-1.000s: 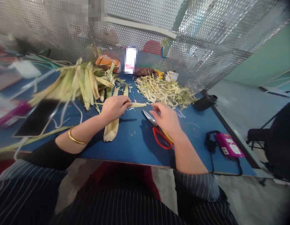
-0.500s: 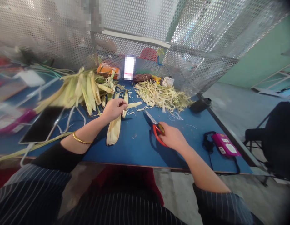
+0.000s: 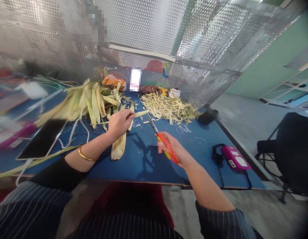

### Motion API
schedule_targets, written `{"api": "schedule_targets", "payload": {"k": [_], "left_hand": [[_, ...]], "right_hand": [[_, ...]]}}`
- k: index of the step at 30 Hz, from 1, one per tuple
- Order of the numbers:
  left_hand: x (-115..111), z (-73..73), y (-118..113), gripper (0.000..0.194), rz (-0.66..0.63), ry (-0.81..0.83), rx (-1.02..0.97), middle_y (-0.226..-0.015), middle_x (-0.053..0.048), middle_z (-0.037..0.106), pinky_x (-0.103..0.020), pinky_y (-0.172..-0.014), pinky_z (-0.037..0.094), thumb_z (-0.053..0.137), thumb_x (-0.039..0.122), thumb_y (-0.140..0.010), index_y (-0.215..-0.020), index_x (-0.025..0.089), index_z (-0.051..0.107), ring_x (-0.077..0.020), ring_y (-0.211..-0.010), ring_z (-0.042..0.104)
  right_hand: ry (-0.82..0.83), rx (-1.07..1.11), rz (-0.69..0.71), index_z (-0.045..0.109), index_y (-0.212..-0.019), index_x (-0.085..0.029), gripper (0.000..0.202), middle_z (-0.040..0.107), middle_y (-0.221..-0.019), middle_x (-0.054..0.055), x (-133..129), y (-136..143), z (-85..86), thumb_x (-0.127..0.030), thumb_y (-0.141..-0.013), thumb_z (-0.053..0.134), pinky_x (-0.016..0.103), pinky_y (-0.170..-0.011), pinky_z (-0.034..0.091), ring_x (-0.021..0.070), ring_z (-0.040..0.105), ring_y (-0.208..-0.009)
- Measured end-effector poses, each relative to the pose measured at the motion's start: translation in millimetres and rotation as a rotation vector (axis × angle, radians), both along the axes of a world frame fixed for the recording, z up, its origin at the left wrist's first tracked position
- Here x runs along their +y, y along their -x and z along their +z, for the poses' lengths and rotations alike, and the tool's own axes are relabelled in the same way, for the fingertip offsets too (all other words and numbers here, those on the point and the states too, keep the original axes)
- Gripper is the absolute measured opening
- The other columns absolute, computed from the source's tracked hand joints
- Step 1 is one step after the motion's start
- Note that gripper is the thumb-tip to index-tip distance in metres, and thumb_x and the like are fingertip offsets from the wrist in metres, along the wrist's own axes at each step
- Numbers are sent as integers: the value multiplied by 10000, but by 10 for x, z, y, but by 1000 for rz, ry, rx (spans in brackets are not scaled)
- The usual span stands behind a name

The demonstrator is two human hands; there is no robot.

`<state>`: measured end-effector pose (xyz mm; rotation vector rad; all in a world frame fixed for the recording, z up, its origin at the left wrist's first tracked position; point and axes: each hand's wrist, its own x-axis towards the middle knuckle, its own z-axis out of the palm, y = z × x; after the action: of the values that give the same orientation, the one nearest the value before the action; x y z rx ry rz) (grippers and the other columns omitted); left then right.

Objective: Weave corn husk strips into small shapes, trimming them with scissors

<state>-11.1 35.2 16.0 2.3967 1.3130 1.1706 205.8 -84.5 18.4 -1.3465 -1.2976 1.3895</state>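
My left hand (image 3: 121, 122) pinches a pale strip of corn husk (image 3: 141, 114) that points to the right. In my right hand (image 3: 172, 146) are scissors (image 3: 166, 146) with red and yellow handles, their blades raised to the strip's free end. Whether the blades touch the husk, I cannot tell. A wider husk piece (image 3: 119, 147) lies on the blue table (image 3: 134, 169) below my left hand. Beyond the scissors spreads a heap of thin cut strips (image 3: 171, 106), and a bundle of whole husks (image 3: 86, 99) lies to the left.
A black tablet-like panel (image 3: 41, 139) and a white cable (image 3: 73, 132) lie at the left. On the right are a black cylinder (image 3: 207, 117) and a magenta box (image 3: 236, 157) with a black strap. A perforated screen (image 3: 141, 26) stands behind; a black chair (image 3: 293, 152) is beyond the table's right edge.
My right hand has moved up and left and turned the scissors, bringing the blades from beside the strip to its tip. My left hand keeps its pinch on the strip.
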Motion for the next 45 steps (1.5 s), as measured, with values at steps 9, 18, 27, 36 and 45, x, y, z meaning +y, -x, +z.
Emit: {"api": "schedule_targets", "payload": {"k": [9, 18, 27, 36, 45], "left_hand": [[-38, -53, -49, 168, -80, 26, 19, -846, -23, 672, -269, -663, 387, 471, 279, -868, -841, 232, 630, -164, -758, 593], [30, -97, -41, 202, -62, 25, 43, -832, -42, 673, -274, -658, 382, 471, 282, -865, -836, 207, 657, -177, -745, 588], [132, -21, 72, 142, 70, 86, 8, -824, -24, 695, -270, -633, 384, 540, 257, -818, -828, 207, 672, -161, -701, 585], [103, 16, 76, 167, -26, 92, 27, -782, -25, 684, -258, -604, 371, 541, 271, -810, -775, 195, 686, -148, -677, 576], [48, 32, 68, 181, -272, 11, 316, -839, -18, 692, -257, -649, 404, 526, 275, -833, -846, 227, 700, -171, -788, 613]], "right_hand": [[-39, -6, -113, 540, -938, -219, 400, 456, -600, -83, 165, 135, -120, -519, -707, 667, 199, -427, 407, 56, 433, -437], [-124, -201, -172, 550, -873, -210, 381, 428, -490, -95, 168, 166, -214, -546, -718, 641, 243, -369, 425, 77, 406, -328], [-342, -1128, -82, 598, -1094, -264, 377, 692, -853, 26, 44, -41, -85, -472, -780, 592, 281, -619, 434, 210, 646, -762], [-524, -1420, -44, 629, -1077, -209, 275, 640, -1038, 90, 92, 27, 27, -339, -852, 539, 308, -710, 436, 237, 606, -931], [-662, -1024, 76, 647, -811, -229, 94, 654, -777, 8, 824, 468, 31, -273, -829, 565, 260, -612, 352, 162, 581, -717]]}}
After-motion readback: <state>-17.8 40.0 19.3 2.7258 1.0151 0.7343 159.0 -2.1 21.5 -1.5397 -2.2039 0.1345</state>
